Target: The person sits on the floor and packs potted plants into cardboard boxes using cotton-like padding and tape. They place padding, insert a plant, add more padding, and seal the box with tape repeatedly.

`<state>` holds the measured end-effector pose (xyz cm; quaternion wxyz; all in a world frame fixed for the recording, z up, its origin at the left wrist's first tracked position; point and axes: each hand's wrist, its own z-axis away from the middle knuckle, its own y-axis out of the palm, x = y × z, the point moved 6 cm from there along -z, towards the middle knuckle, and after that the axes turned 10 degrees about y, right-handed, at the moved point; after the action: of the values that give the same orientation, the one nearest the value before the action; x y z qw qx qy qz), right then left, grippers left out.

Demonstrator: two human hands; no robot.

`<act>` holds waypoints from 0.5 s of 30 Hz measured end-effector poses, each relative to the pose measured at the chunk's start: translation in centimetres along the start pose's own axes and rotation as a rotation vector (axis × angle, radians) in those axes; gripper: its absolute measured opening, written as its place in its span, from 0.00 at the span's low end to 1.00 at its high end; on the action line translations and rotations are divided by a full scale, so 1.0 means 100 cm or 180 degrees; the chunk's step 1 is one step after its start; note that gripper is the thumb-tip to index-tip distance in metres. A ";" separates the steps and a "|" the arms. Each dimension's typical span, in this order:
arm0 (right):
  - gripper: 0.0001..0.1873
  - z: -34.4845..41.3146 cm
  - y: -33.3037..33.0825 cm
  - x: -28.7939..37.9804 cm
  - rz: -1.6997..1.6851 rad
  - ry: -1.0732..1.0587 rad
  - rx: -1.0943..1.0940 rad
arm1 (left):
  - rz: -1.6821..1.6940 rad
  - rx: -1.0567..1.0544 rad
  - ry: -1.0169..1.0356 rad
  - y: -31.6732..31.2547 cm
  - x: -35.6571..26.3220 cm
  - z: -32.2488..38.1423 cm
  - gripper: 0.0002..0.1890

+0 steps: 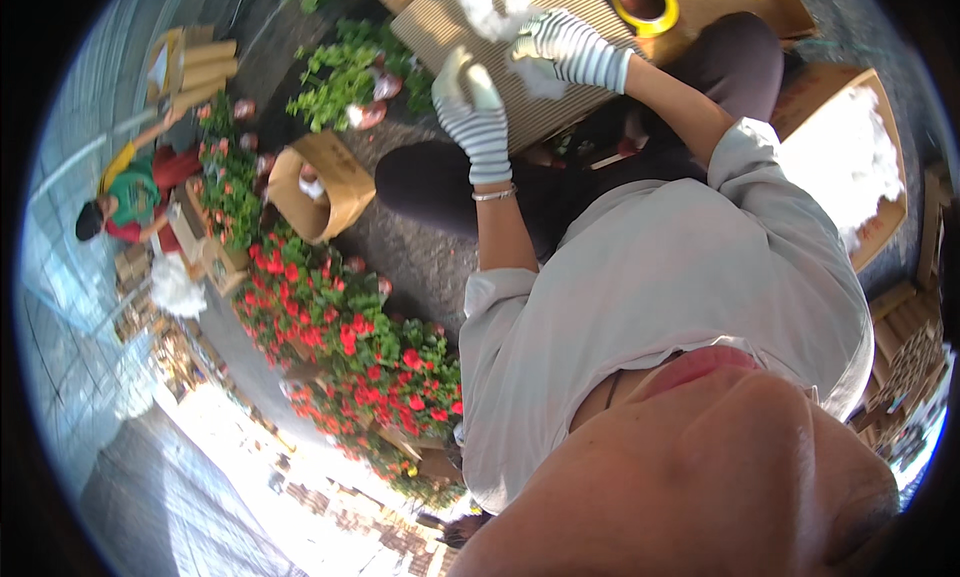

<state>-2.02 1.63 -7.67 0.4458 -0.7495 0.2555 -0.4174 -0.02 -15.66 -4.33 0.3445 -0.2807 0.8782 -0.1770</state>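
Note:
My left hand [474, 119], in a striped knit work glove with a pale coated palm, is over the left side of a corrugated cardboard sheet [592, 14]. Its thumb and fingers are apart, with nothing seen between them. My right hand [574, 50], gloved alike, has its fingers curled around white fluffy fibre [544, 82] above the sheet; the fingertips are partly hidden. More loose white fibre [487, 11] lies on the sheet just beyond that hand. A yellow-rimmed tape roll [667, 23] rests on cardboard to the right of the sheet.
An open carton [892, 232] of white fibre is at my right. Green potted plants [322, 89], an open cardboard box [352, 194] and red-flowering plants [349, 337] are at my left. Farther left, a co-worker [135, 191] sits among boxes. My bent legs [435, 179] flank the sheet.

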 end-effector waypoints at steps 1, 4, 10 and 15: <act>0.19 -0.009 0.041 -0.001 0.0002 0.0595 0.0801 | -0.0043 0.0257 0.0010 0.005 0.007 0.003 0.18; 0.19 -0.005 0.055 -0.013 -0.2185 0.0350 0.0330 | 0.0571 0.0767 -0.0289 0.036 0.032 0.014 0.22; 0.26 0.005 0.043 -0.050 -0.1377 0.0497 -0.0191 | -0.1107 0.1855 0.0164 0.075 0.049 0.039 0.33; 0.27 -0.003 0.061 -0.048 -0.1408 0.1358 -0.0141 | -0.0375 0.1735 0.0000 0.067 0.054 0.027 0.14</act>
<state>-4.84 2.20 -14.85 0.2640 -0.6919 0.1830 -0.6466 -3.87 -14.06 -12.31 0.3964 -0.2283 0.7803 -0.4264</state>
